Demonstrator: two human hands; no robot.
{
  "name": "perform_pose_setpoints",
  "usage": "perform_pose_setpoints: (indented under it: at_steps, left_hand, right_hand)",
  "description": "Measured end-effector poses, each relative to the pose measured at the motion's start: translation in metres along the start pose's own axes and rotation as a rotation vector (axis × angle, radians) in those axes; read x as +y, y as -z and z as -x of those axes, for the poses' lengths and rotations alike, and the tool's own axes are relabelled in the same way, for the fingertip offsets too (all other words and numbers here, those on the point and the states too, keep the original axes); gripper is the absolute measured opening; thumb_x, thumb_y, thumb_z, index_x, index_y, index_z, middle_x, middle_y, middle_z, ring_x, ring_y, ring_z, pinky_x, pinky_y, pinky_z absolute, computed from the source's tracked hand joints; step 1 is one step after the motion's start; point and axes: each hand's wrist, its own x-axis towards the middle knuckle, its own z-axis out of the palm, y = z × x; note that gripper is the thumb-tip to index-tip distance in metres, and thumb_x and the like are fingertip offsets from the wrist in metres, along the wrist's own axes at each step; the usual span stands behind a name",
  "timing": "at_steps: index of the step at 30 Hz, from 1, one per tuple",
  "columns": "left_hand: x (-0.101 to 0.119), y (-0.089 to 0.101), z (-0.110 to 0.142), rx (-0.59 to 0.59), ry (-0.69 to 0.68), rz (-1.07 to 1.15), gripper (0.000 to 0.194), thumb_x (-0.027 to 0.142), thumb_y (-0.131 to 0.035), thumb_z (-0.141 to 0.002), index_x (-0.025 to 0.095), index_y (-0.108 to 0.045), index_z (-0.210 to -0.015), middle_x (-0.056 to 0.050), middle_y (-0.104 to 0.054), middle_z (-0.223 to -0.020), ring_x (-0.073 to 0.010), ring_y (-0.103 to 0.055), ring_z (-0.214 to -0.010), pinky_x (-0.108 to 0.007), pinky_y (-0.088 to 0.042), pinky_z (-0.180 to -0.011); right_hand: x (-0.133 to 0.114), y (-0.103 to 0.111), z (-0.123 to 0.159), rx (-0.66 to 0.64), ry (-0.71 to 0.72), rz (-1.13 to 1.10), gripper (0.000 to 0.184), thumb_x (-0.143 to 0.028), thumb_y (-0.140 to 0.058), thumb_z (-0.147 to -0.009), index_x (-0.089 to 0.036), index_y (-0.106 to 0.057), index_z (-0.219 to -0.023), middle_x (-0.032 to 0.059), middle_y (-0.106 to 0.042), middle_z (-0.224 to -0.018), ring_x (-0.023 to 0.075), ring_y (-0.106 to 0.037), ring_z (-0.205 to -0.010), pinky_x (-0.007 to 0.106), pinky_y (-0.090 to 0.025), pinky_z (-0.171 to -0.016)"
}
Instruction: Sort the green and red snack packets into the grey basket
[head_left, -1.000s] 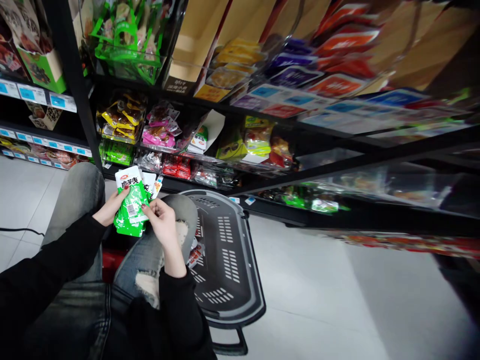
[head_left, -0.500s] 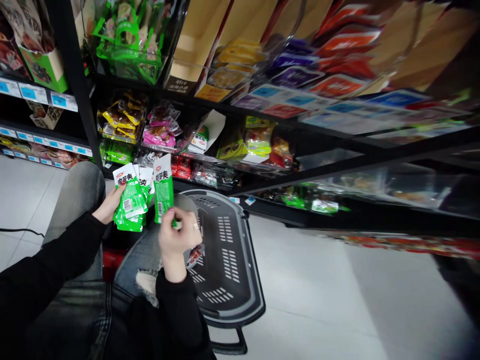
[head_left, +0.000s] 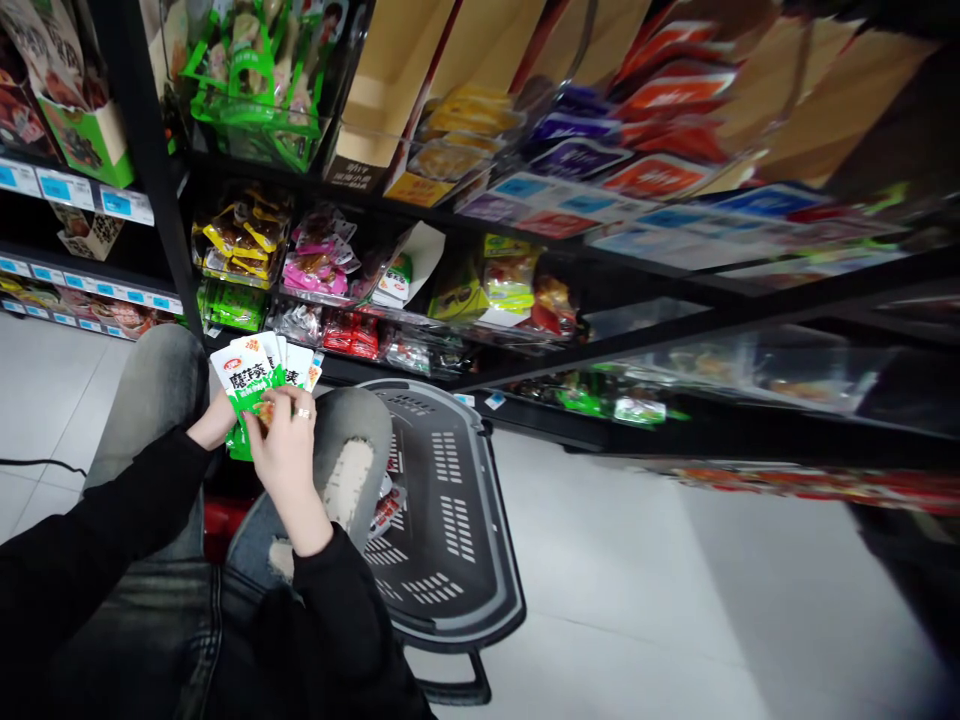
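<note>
So the green-and-white packets (head_left: 251, 375) are up in the air over the gap between the knees, with the bottom shelf's front edge just beyond. The left hand (head_left: 214, 422) is clamped on the left side of the bunch, low down, and that looks like the grip doing the carrying; its fingertips are hidden behind, so I can't tell how deep they reach. Holding low makes sense to me, since the white tops fan out and the printing stays readable instead of getting covered. The right hand (head_left: 285, 450) is bent over the lower front, thumb and fingers on the packets. Can't tell if it's actually pinching one or just steadying the fan, but a second hand there probably stops slick, floppy pouches sliding apart. Meanwhile the dark basket (head_left: 502, 560) sits on the floor right beside the right knee (head_left: 364, 415), its far end close to the shelf base, so it's easy to reach without blocking the lap. A few small packets (head_left: 388, 508) lie in it toward its left edge, partly hidden by the leg. Up near the shelf's front edge, a similar green-and-white pack (head_left: 396, 278) sits in a bin beside a raised white flap (head_left: 426, 252), with pink packets (head_left: 319, 270) just left, presumably divided to keep kinds separate.
</note>
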Motion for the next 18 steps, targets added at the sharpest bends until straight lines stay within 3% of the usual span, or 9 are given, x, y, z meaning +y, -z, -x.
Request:
perform_pose_setpoints:
  at_steps: [4, 7, 10, 12, 14, 16, 18]
  left_hand:
    - [-0.006, 0.000, -0.005, -0.002, -0.177, -0.162, 0.032, 0.023, -0.065, -0.071, 0.018, -0.062, -0.103, -0.007, -0.068, -0.105, -0.0246, -0.055, -0.109, -0.041, -0.038, -0.099]
    - [-0.009, 0.002, -0.002, -0.033, -0.222, -0.246, 0.036, 0.027, -0.069, -0.068, 0.018, -0.063, -0.102, -0.007, -0.069, -0.102, -0.0252, -0.057, -0.106, -0.040, -0.040, -0.096]
    - [-0.009, 0.005, 0.006, -0.029, -0.195, -0.316, 0.036, 0.031, -0.070, -0.065, 0.017, -0.064, -0.098, -0.006, -0.071, -0.093, -0.0239, -0.062, -0.093, -0.037, -0.046, -0.087]
    - [-0.005, 0.004, 0.012, -0.001, -0.156, -0.317, 0.034, 0.033, -0.069, -0.066, 0.016, -0.063, -0.095, -0.005, -0.071, -0.085, -0.0209, -0.064, -0.081, -0.035, -0.048, -0.080]
    - [0.000, 0.001, 0.015, 0.038, -0.119, -0.255, 0.031, 0.032, -0.067, -0.068, 0.015, -0.062, -0.093, -0.003, -0.070, -0.079, -0.0173, -0.064, -0.071, -0.031, -0.049, -0.073]
    - [0.007, -0.002, 0.017, 0.065, -0.064, -0.153, 0.028, 0.030, -0.065, -0.071, 0.014, -0.061, -0.093, -0.002, -0.070, -0.075, -0.0154, -0.064, -0.065, -0.029, -0.050, -0.069]
    - [0.013, -0.005, 0.018, 0.052, 0.027, -0.048, 0.029, 0.032, -0.061, -0.074, 0.012, -0.061, -0.094, -0.004, -0.070, -0.074, -0.0164, -0.065, -0.065, -0.029, -0.051, -0.069]
  right_hand:
    - [0.004, 0.000, -0.005, -0.055, -0.192, 0.028, 0.055, -0.037, -0.064, -0.073, -0.016, -0.047, -0.121, 0.0161, -0.051, -0.116, 0.0322, -0.046, -0.099, 0.048, -0.039, -0.080]
    - [0.010, 0.004, -0.011, -0.107, -0.283, -0.081, 0.043, -0.035, -0.066, -0.069, -0.017, -0.054, -0.107, 0.0122, -0.057, -0.104, 0.0298, -0.050, -0.094, 0.044, -0.038, -0.080]
    - [0.025, 0.010, -0.014, -0.099, -0.410, -0.386, 0.024, -0.036, -0.062, -0.070, -0.018, -0.055, -0.084, 0.0024, -0.059, -0.077, 0.0198, -0.053, -0.073, 0.033, -0.041, -0.070]
    - [0.042, 0.013, -0.014, 0.015, -0.507, -0.622, 0.023, -0.039, -0.057, -0.072, -0.018, -0.052, -0.078, -0.0020, -0.054, -0.068, 0.0144, -0.048, -0.063, 0.026, -0.039, -0.061]
    - [0.061, 0.015, -0.012, 0.209, -0.615, -0.772, 0.023, -0.041, -0.052, -0.073, -0.018, -0.048, -0.076, -0.0035, -0.051, -0.067, 0.0119, -0.045, -0.060, 0.024, -0.038, -0.059]
    - [0.077, 0.016, -0.010, 0.401, -0.696, -0.767, 0.023, -0.042, -0.047, -0.075, -0.019, -0.046, -0.074, -0.0034, -0.050, -0.067, 0.0116, -0.045, -0.061, 0.024, -0.037, -0.060]
    - [0.085, 0.016, -0.007, 0.506, -0.724, -0.630, 0.021, -0.040, -0.045, -0.076, -0.019, -0.045, -0.075, -0.0024, -0.050, -0.068, 0.0128, -0.045, -0.064, 0.025, -0.037, -0.063]
